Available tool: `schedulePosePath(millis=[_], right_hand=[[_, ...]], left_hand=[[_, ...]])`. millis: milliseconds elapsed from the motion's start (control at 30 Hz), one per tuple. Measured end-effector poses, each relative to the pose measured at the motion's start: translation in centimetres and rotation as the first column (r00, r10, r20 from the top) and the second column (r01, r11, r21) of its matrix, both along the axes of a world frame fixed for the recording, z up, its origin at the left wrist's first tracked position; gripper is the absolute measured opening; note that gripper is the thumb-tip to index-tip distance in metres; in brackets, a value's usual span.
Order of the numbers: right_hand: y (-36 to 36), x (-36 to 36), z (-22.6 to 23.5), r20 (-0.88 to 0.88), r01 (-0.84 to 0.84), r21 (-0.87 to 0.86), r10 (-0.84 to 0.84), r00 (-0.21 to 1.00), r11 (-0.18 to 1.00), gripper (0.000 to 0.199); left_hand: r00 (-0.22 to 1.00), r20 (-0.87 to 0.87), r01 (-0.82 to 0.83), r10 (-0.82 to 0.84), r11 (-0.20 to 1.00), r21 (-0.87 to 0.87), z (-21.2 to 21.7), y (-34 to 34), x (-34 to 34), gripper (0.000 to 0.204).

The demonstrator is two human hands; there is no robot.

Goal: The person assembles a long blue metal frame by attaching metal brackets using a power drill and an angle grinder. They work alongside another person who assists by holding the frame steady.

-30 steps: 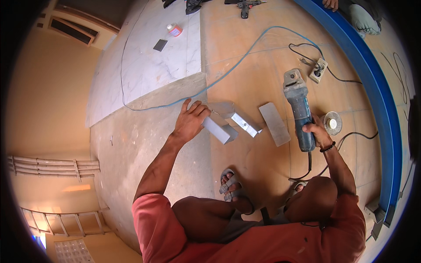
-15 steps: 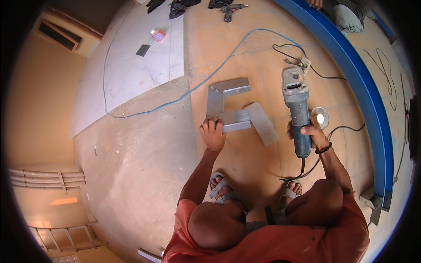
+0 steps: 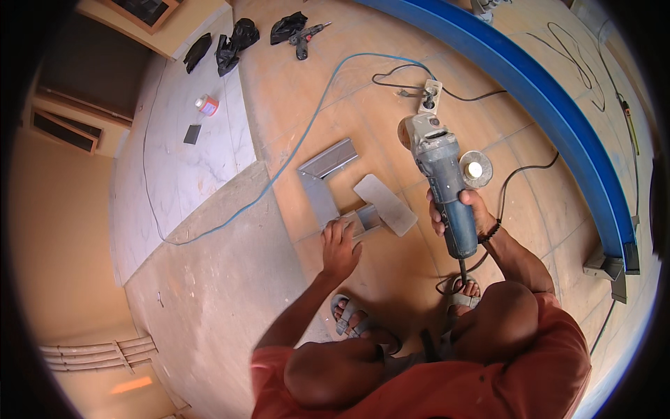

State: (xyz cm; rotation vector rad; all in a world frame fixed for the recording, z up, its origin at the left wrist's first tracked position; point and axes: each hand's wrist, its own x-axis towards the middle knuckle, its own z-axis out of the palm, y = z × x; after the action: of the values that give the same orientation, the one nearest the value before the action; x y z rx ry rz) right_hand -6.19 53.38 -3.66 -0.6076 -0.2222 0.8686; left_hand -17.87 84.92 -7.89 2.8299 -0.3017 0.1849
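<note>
My right hand (image 3: 466, 211) is wrapped round the body of a dark blue and grey angle grinder (image 3: 447, 192), held above the floor. Its head points away from me, and part of a disc shows at the left of the head. My left hand (image 3: 340, 248) rests its fingers on the near corner of a C-shaped metal channel frame (image 3: 319, 197), the thumb held apart. A flat grey metal plate (image 3: 387, 204) lies beside the frame, overlapping the end of its near arm in this view.
A round disc (image 3: 476, 169) lies right of the grinder. Beyond its head are a socket strip (image 3: 430, 94) and a blue cable (image 3: 307, 133). A long blue beam (image 3: 558, 105) runs along the right. Farther off are a drill (image 3: 302, 45), black bags (image 3: 237, 45) and a small bottle (image 3: 206, 105).
The view has turned, so the floor items shift left. The grinder now tilts its head leftward and shows its disc. My left hand's fingers have loosened on the frame's corner, with the thumb away.
</note>
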Motion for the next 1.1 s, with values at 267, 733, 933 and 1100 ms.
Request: schedulePosePath(millis=[267, 733, 933, 1100], right_hand=[[2.1, -1.1, 1.1, -0.126, -0.043, 0.319, 0.087, 0.988, 0.947, 0.075], [-0.3, -3.3, -1.3, -0.201, -0.026, 0.160, 0.059, 0.978, 0.987, 0.073], [-0.4, -3.7, -1.4, -0.196, -0.049, 0.061, 0.060, 0.979, 0.997, 0.070], [-0.5, -4.0, -1.3, -0.207, -0.053, -0.005, 0.051, 0.977, 0.999, 0.068]], left_hand=[[0.670, -0.292, -0.340, -0.683, 0.068, -0.938, 11.5, -10.0, 7.3, 0.064], [0.859, -0.440, -0.507, -0.262, -0.315, -0.802, 4.6, -18.6, 7.3, 0.065], [0.812, -0.546, -0.584, -0.209, -0.274, -0.764, 2.8, -18.2, 6.4, 0.063], [0.753, -0.623, -0.646, -0.209, -0.412, -0.643, 3.7, -19.1, 6.2, 0.064]])
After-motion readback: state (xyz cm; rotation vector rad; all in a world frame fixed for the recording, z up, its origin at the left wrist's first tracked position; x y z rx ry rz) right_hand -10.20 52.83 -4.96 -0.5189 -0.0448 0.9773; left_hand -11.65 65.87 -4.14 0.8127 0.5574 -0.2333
